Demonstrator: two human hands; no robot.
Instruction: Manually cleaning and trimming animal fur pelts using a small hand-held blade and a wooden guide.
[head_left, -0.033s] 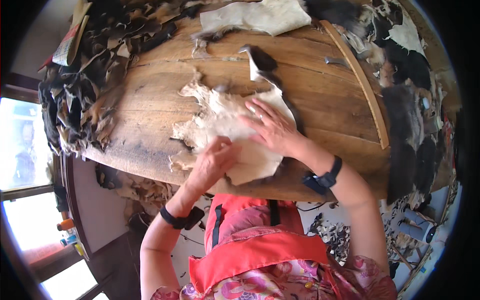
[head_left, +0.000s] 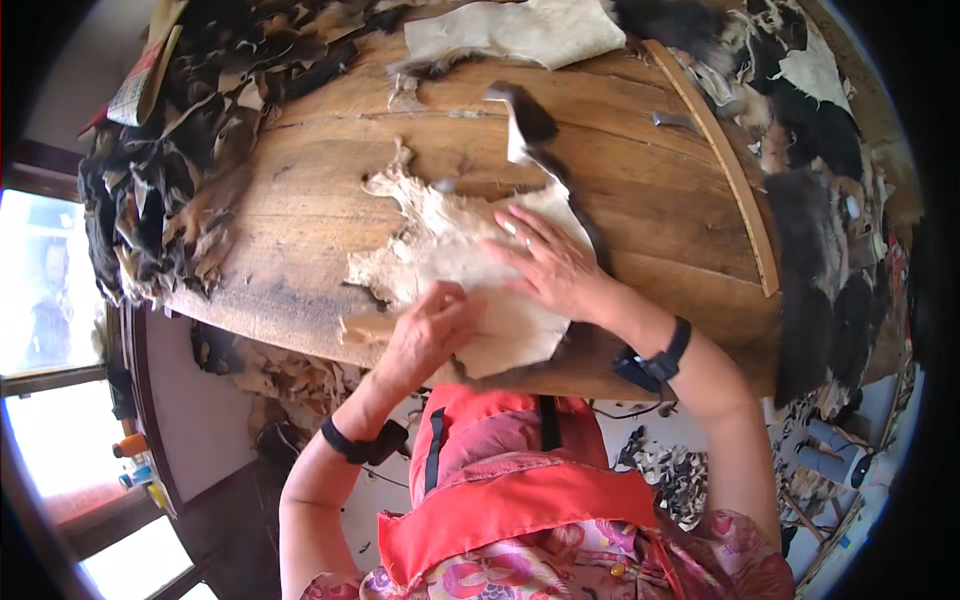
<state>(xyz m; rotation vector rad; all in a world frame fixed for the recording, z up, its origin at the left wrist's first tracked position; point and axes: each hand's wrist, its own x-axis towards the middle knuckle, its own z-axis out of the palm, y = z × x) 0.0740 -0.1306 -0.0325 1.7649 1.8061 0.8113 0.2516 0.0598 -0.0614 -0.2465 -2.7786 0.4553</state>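
Across 1 pale hide, the right hand lies spread; the left hand curls, grip unclear

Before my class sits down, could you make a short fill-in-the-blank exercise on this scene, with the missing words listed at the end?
1. With its fingers spread, the person's ____ hand rests on the pale hide.
2. The tabletop beneath the hide is made of ____.
3. The wristbands on both arms are coloured ____.
4. Bright windows show along the ____ edge of the picture.

Missing words: right; wood; black; left.
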